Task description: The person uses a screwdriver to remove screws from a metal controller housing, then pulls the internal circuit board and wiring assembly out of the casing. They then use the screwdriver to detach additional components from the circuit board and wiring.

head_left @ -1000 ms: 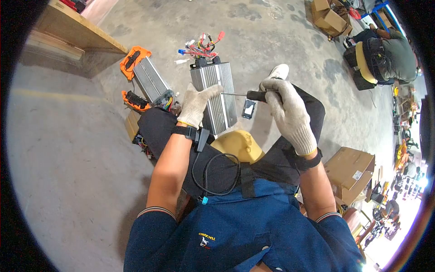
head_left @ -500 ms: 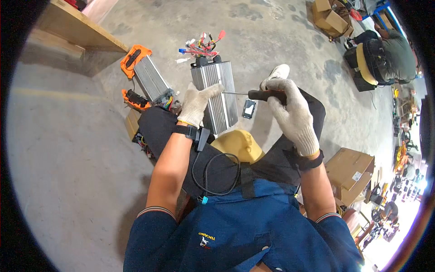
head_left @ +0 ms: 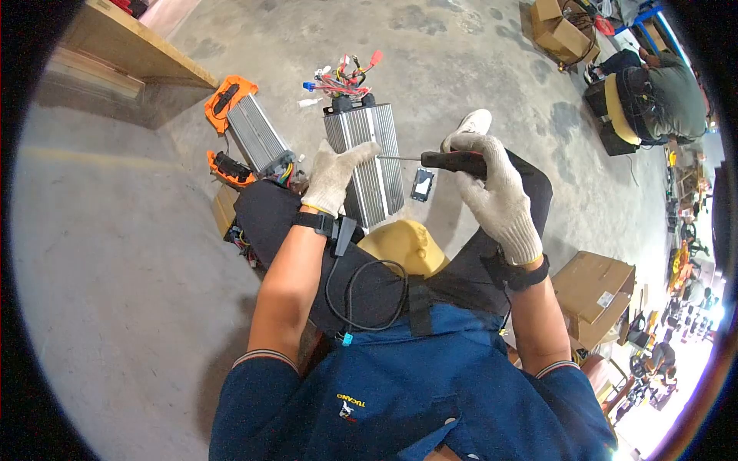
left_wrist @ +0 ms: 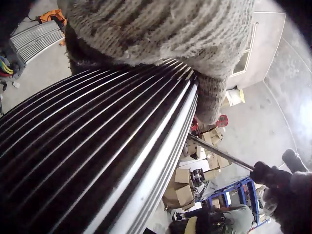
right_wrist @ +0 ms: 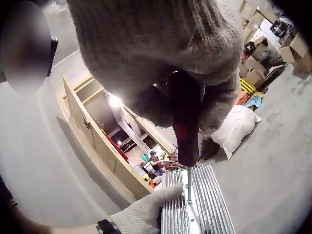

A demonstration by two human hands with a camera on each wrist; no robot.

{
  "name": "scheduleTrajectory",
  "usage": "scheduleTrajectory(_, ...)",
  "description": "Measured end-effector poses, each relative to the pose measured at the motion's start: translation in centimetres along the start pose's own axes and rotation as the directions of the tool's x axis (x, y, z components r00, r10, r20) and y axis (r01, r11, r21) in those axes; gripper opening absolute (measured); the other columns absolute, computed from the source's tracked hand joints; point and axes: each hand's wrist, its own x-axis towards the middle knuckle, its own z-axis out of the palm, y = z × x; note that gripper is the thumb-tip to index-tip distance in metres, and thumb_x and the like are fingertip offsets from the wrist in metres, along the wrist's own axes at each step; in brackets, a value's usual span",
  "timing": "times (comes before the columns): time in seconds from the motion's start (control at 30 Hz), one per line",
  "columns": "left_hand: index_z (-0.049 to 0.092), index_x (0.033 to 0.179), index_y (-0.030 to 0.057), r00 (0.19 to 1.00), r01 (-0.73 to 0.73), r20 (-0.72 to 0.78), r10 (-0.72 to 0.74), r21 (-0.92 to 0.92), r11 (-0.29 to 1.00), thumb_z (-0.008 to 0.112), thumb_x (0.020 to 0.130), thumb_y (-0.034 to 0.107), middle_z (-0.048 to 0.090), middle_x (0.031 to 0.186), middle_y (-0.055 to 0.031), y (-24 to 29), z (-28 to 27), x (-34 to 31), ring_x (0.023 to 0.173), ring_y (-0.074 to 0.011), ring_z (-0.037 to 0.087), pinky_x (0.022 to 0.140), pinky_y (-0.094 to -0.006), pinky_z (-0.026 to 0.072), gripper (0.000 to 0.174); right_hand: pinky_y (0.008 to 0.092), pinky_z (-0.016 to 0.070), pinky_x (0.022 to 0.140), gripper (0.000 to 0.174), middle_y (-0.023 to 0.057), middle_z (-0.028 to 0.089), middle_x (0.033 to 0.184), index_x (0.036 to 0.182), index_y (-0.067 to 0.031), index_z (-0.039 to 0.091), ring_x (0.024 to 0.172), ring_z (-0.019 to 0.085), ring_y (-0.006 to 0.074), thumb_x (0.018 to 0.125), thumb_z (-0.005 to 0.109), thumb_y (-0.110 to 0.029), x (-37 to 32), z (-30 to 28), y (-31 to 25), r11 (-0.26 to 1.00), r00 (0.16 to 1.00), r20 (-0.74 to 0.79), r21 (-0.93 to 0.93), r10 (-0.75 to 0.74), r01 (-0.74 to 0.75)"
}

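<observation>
A finned silver metal controller box (head_left: 378,127) with a bundle of wires and plugs (head_left: 350,83) at its far end stands between my knees. My gloved left hand (head_left: 330,178) grips it, thumb laid across the side facing the tool. In my gloved right hand (head_left: 498,201) I hold a screwdriver (head_left: 455,162) by its dark handle, fingers curled round it. The screwdriver's shaft points left, its tip right at the box beside my left thumb. From the right wrist view, the shaft (right_wrist: 190,183) meets a smooth strip between the fins, close to a screw.
A second finned box (head_left: 260,132) with orange end pieces lies on the floor to the left. Near my right foot is a small black-and-white rectangular object (head_left: 422,184). Cardboard boxes (head_left: 592,296) stand at the right, and another person (head_left: 669,100) sits farther off.
My right hand has loosened and shifted on the screwdriver, so more of the handle shows. The shaft has barely moved. My left hand and the controller box stay as they were.
</observation>
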Motion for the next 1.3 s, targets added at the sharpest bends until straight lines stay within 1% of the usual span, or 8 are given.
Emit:
scheduleTrajectory(0.23,0.072,0.125,-0.0011,1.0,-0.026,0.008,0.025,0.039,0.999,0.084,0.089,0.009,0.079,0.107,-0.0111,-1.0,-0.4,0.8,0.087,-0.0212,0.078,0.078,-0.0368,0.0649,0.039,0.0395,0.0575,0.099,0.037,0.0195,0.073,0.118,0.134,0.0001,0.063,0.11,0.074,0.0338,0.097,0.069,-0.006,0.5,0.1,0.0,0.971,0.971,0.047,0.023,0.235,-0.236)
scheduleTrajectory(0.43,0.073,0.125,-0.0002,1.0,0.001,0.007,-0.001,-0.005,1.0,0.084,0.09,0.01,0.08,0.107,-0.0104,-0.2,0.0,0.1,0.087,-0.0207,0.078,0.078,-0.0364,0.0648,0.038,0.038,0.0577,0.098,0.032,0.0194,0.074,0.113,0.131,-0.0004,0.065,0.107,0.075,0.0325,0.102,0.071,-0.013,0.1,-0.2,0.6,0.999,1.0,0.004,-0.053,-0.002,0.002)
scheduleTrajectory(0.67,0.073,0.125,-0.0011,1.0,-0.012,0.017,0.012,0.001,1.0,0.084,0.09,0.01,0.08,0.107,-0.0107,-0.9,-0.3,0.7,0.086,-0.0209,0.078,0.077,-0.037,0.0651,0.039,0.0378,0.0573,0.099,0.037,0.0173,0.072,0.115,0.131,-0.0022,0.066,0.111,0.074,0.0308,0.095,0.07,-0.004,0.5,0.0,0.6,0.976,0.973,0.072,0.007,0.218,-0.219)
scheduleTrajectory(0.73,0.073,0.126,-0.0014,1.0,0.0,0.016,0.0,-0.005,1.0,0.084,0.09,0.009,0.08,0.107,-0.011,-0.9,-0.2,0.6,0.086,-0.0211,0.079,0.077,-0.0371,0.0651,0.039,0.0378,0.0574,0.097,0.033,0.0191,0.071,0.117,0.13,-0.0012,0.067,0.109,0.074,0.0316,0.099,0.072,-0.011,0.2,-0.3,0.8,1.0,0.999,0.032,0.013,0.024,-0.025)
scheduleTrajectory(0.87,0.073,0.126,-0.0017,1.0,-0.015,0.006,0.015,0.044,0.999,0.085,0.089,0.011,0.081,0.107,-0.0111,-1.0,-0.3,0.8,0.086,-0.0212,0.079,0.077,-0.0369,0.0651,0.04,0.0375,0.0574,0.097,0.03,0.019,0.072,0.117,0.129,-0.0009,0.067,0.109,0.074,0.031,0.101,0.07,-0.01,0.3,0.0,0.0,0.999,1.0,0.0,-0.028,-0.014,0.014)
scheduleTrajectory(1.03,0.073,0.126,-0.0014,0.999,-0.035,0.025,0.035,0.0,0.999,0.085,0.089,0.012,0.08,0.107,-0.0112,-1.0,-0.3,0.7,0.086,-0.0211,0.079,0.077,-0.0369,0.065,0.041,0.0388,0.0575,0.099,0.034,0.0176,0.072,0.118,0.131,-0.0008,0.066,0.11,0.074,0.0319,0.097,0.069,-0.005,0.6,0.0,0.5,0.973,0.972,0.039,-0.012,0.232,-0.231)
scheduleTrajectory(1.13,0.073,0.127,-0.0016,1.0,-0.012,0.004,0.012,0.027,1.0,0.085,0.089,0.012,0.08,0.108,-0.0116,-0.9,-0.1,0.4,0.087,-0.0212,0.079,0.077,-0.0369,0.0651,0.042,0.0395,0.0578,0.095,0.035,0.0201,0.072,0.118,0.131,-0.0002,0.066,0.108,0.074,0.0345,0.099,0.073,-0.012,0.2,-0.2,1.2,0.998,0.999,0.01,0.06,0.031,-0.032)
scheduleTrajectory(1.3,0.072,0.127,-0.002,1.0,-0.012,-0.015,0.012,0.003,1.0,0.085,0.089,0.011,0.08,0.108,-0.012,-0.6,0.0,0.3,0.087,-0.0217,0.079,0.077,-0.037,0.0654,0.043,0.0391,0.0578,0.094,0.033,0.0191,0.072,0.116,0.131,-0.0009,0.066,0.108,0.074,0.033,0.099,0.071,-0.008,0.3,0.4,0.3,0.998,0.999,-0.036,-0.06,0.019,-0.021)
